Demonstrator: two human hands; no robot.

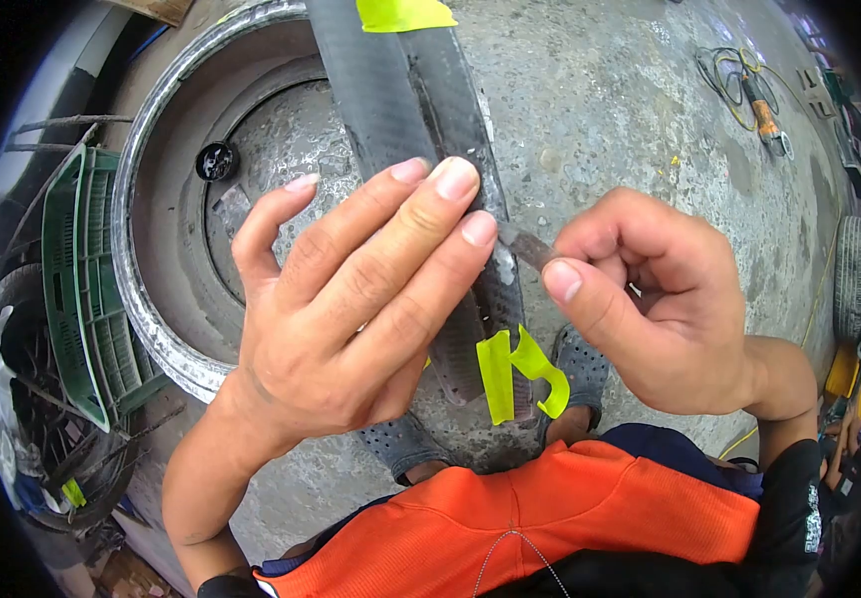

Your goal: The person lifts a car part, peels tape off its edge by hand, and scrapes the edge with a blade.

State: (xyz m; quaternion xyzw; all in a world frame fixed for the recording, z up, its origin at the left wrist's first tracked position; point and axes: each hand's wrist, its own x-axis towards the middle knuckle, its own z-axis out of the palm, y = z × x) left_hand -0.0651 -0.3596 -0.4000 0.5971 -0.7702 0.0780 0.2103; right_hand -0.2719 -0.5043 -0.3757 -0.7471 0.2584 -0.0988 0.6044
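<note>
A long dark panel with a woven, carbon-like surface [370,90] runs from the top of the head view down toward my feet. My left hand [350,289] lies over it with fingers stretched out, fingertips touching near a whitish, rough edge; its thumb is mostly hidden. Between thumb and curled forefinger, my right hand [655,299] pinches a small flat brown-grey strip [530,247], whose far end meets the panel's right edge. I cannot tell what the strip is made of. Bright yellow-green tape [496,377] hangs at the panel's lower end, and another piece [405,14] sticks near the top.
Behind the panel at left lies a big tyre [141,199] on the concrete floor [600,120], with a small black cup [217,161] inside it. A green plastic crate [81,289] stands farther left. An orange corded power tool [764,120] rests at upper right.
</note>
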